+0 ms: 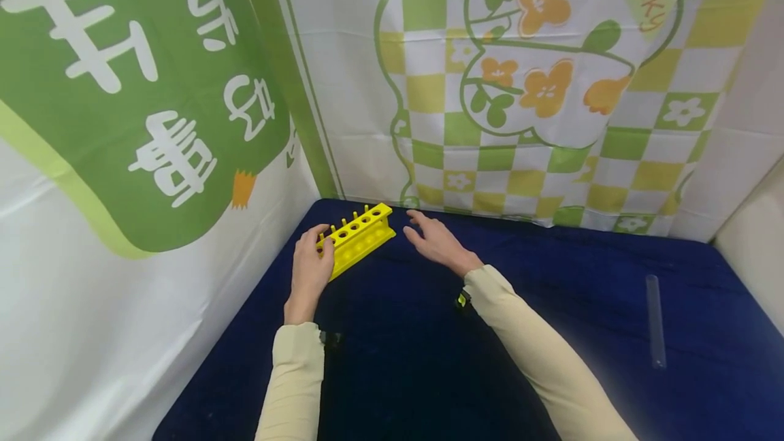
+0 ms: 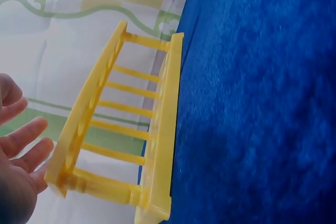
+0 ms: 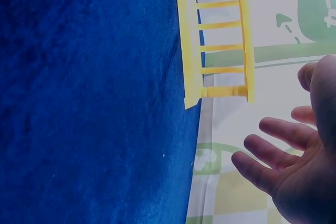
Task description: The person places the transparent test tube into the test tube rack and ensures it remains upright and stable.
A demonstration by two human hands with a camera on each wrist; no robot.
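**Rack lying between both hands, left hand nearer**

I am looking down at a yellow test-tube rack standing on the blue tablecloth, just left of the centre of the head view and close to the patterned backdrop. Its long axis is running from lower left to upper right in that frame, with the row of holes facing up.

My left hand is sitting at the rack's lower-left end. The fingers are lying loosely extended against that end, and in the left wrist view they are spreading open just beside the end post of the rack; whether they are actually touching it I cannot tell. They are not curling round anything.

My right hand is hovering off the rack's upper-right end, a clear gap showing between the two. Its fingers are pointing toward the upper left of the head frame, straight and apart, holding nothing. In the right wrist view the open fingers are lying below the rack's end, well clear of it.

Judgement: the left hand is the nearer of the two; the right would need to be travelling up and left along the rack's axis to meet its far end.

A clear tube is lying on the cloth at the right of the head frame, well apart from both hands.
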